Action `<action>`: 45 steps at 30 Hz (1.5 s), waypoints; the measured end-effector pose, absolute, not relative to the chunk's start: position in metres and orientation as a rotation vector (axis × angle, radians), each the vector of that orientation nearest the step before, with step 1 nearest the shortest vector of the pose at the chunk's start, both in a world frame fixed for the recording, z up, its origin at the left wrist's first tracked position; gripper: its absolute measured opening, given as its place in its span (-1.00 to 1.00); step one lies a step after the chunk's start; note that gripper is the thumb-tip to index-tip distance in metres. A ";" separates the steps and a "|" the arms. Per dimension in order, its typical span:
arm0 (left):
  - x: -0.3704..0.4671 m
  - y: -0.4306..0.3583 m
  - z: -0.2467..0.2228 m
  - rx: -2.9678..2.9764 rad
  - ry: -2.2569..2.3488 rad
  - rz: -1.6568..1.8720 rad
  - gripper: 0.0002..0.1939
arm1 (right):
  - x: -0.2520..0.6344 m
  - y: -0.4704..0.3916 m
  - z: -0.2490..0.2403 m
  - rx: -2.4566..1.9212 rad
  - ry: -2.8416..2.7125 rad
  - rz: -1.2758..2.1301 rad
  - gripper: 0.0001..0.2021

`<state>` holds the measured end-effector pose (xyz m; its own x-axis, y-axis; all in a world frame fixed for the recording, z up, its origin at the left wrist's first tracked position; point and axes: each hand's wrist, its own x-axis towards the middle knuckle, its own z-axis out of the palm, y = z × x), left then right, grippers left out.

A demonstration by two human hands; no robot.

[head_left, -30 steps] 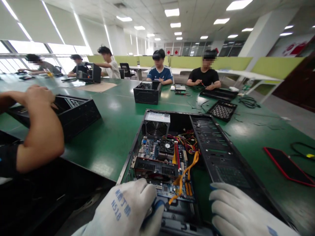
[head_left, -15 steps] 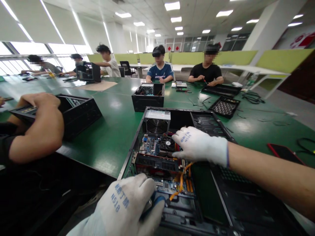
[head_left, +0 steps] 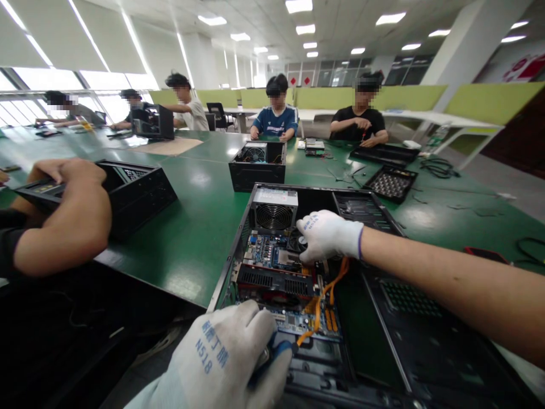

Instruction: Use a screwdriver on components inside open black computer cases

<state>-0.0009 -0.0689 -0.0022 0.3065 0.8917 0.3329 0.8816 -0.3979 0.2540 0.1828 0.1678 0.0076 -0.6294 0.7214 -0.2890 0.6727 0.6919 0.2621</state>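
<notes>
An open black computer case (head_left: pixel 221 278) lies on its side before me. My right hand (head_left: pixel 326 236), in a white glove, grips a CPU cooler (head_left: pixel 297 241) with a round black fan, tilted above the motherboard (head_left: pixel 260 250). Beneath it the processor socket area (head_left: pixel 286 258) shows bare. At the case's near edge, my gloved left hand (head_left: pixel 230 352) is closed around something dark blue with a metallic part, mostly hidden by the fingers. Orange cables (head_left: pixel 318 309) run beside a black-and-red graphics card (head_left: pixel 272 279). The power supply (head_left: pixel 275 207) sits in the far left corner.
A co-worker's arms (head_left: pixel 68 221) rest over another black case (head_left: pixel 140 199) on the left. Ahead stands a smaller case (head_left: pixel 258 168) on the green table (head_left: pixel 200 227). A dark tray (head_left: pixel 390 183), loose cables (head_left: pixel 438 166) and a red-edged object (head_left: pixel 485 254) lie to the right.
My right hand has shifted slightly up with the cooler, which has come away from the board and tilted, uncovering the socket area. My left hand has moved slightly right.
</notes>
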 end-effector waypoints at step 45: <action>0.058 0.165 -0.037 2.444 1.458 -0.669 -0.53 | 0.329 0.167 0.004 1.590 3.253 -0.477 -0.50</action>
<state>0.0575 0.1649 -0.0370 0.4051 0.7745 -0.4859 0.8735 -0.4849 -0.0446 0.3295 0.1668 0.0041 -0.5174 0.7901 0.3286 0.6624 0.6130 -0.4307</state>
